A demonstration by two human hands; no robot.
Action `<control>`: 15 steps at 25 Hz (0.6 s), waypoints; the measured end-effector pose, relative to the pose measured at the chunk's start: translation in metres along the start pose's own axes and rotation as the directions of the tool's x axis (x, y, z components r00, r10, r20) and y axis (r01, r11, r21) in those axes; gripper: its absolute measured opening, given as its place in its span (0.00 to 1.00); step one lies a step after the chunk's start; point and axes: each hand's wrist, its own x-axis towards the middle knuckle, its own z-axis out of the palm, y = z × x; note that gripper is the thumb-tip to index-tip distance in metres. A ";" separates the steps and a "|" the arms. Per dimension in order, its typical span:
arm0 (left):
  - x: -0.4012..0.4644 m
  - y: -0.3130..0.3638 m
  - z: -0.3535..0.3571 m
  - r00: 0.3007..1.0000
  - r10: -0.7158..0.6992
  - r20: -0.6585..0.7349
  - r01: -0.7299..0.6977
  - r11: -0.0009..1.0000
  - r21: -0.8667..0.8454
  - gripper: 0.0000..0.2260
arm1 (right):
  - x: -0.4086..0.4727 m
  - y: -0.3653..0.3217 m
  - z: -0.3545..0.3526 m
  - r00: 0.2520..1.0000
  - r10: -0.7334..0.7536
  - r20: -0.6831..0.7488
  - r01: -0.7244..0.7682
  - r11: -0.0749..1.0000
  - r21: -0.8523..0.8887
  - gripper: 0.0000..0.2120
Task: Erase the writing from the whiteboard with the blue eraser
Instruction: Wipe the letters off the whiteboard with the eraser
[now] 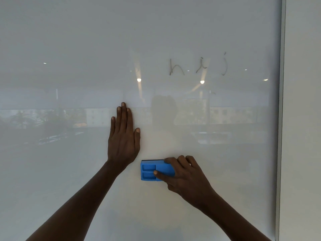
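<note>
Blue eraser (pixel 152 170) pressed flat to the whiteboard (pixel 69 49) under my right hand (pixel 184 173), fingers clasping it, well below the grey writing (pixel 198 66), while my left hand (pixel 124 134) rests open-palmed beside it.

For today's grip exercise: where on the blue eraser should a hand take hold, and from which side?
Grip the blue eraser across its long top and bottom edges, coming from the right, as the right hand does. It lies lengthwise, flat against the whiteboard, and its moulded back takes fingers.
</note>
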 end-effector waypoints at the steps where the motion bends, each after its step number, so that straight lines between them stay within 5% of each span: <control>1: 0.000 0.001 0.000 1.000 0.003 0.003 -0.003 1.000 0.003 0.29 | 0.000 0.001 0.000 1.000 0.001 -0.001 -0.001 1.000 -0.005 0.25; 15: 0.062 -0.006 -0.013 0.997 0.076 0.001 -0.076 0.997 0.005 0.30 | 0.109 0.075 -0.039 0.914 0.354 -0.200 -0.363 0.932 -0.007 0.21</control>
